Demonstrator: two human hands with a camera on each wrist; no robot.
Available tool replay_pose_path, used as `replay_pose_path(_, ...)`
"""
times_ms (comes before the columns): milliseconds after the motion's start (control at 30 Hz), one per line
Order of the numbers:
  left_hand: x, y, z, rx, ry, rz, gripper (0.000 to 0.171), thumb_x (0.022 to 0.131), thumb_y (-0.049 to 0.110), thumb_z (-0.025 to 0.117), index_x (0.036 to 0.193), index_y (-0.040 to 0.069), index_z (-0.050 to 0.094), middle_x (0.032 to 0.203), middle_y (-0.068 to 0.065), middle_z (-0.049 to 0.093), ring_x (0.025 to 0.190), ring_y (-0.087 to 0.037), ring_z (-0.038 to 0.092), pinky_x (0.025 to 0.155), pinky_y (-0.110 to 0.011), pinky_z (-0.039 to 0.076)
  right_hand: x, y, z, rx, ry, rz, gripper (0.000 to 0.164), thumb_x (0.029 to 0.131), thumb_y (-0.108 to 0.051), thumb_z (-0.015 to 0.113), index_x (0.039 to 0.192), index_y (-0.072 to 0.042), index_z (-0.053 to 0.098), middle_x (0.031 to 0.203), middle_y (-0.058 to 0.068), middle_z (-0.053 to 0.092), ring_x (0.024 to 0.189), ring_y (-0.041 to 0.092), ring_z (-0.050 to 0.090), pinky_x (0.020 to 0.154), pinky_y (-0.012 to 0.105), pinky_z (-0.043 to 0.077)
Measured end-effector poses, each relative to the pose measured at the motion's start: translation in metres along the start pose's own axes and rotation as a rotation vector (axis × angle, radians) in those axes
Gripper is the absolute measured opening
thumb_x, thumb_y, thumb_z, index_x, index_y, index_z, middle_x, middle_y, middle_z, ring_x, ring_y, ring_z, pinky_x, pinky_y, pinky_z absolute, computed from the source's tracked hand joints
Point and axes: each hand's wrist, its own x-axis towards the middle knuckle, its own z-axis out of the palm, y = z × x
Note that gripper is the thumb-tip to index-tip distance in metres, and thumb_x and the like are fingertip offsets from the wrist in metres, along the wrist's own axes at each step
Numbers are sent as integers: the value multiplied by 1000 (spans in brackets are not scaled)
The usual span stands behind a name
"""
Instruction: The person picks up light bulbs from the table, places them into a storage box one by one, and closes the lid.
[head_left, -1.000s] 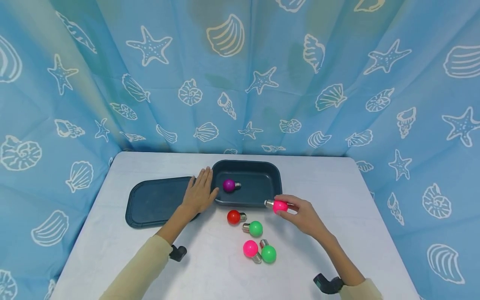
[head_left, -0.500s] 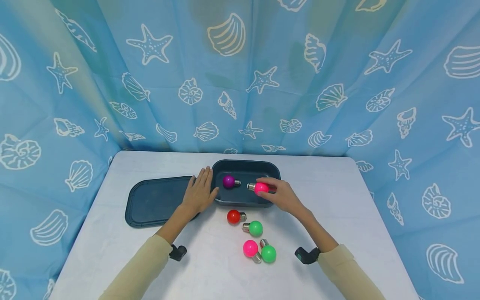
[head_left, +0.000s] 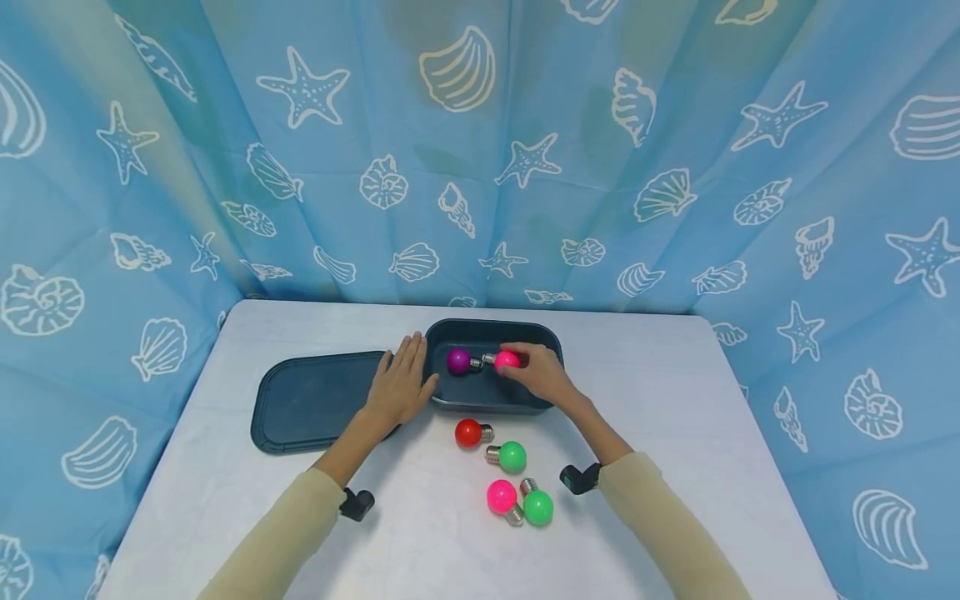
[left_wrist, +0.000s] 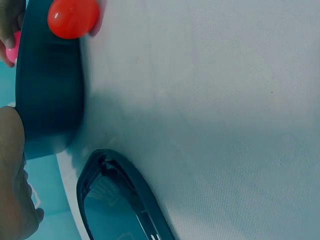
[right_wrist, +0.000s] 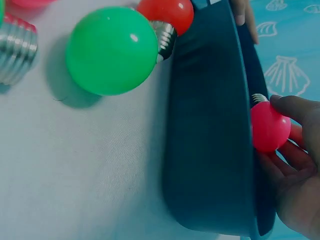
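A pink light bulb (head_left: 507, 361) is pinched between the thumb and fingers of my right hand (head_left: 542, 372), inside the dark box (head_left: 495, 400). Its metal screw base points left, close to the base of a purple bulb (head_left: 458, 361) lying in the same box. In the right wrist view the box's near wall hides part of the pink bulb (right_wrist: 270, 127). My left hand (head_left: 399, 383) lies with fingers extended against the left end of the box, over the right end of the dark lid (head_left: 318, 404).
In front of the box a red bulb (head_left: 468, 433) and a green bulb (head_left: 512, 457) lie on the white tabletop (head_left: 630, 517). Nearer still, another pink bulb (head_left: 502, 497) touches a second green bulb (head_left: 537, 507). A blue shell-print curtain (head_left: 480, 200) hangs behind.
My right hand has carried the pink bulb left and away from me, from the box's front right corner to inside it, close to the purple bulb. The left hand has stayed put.
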Motion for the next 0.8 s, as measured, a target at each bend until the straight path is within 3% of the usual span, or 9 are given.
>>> replay_pose_path(167,0,1,-1,-2,-12,-6,73,107,44,37,158,-2,12,165,-15,9,151,-30,7,119,-53,13,12,4,5,-27,7,39,45,93,-21,73,134,-6,63,135,16,60,120,34,55,99,46,49)
replay_pose_path(800,1,1,1,-7,5,-6,73,107,43,38,158,-2,13,165,-16,11,151,-32,11,119,-53,15,29,11,17,-23,5,86,40,94,-18,71,133,-8,64,134,15,61,113,31,58,101,45,47)
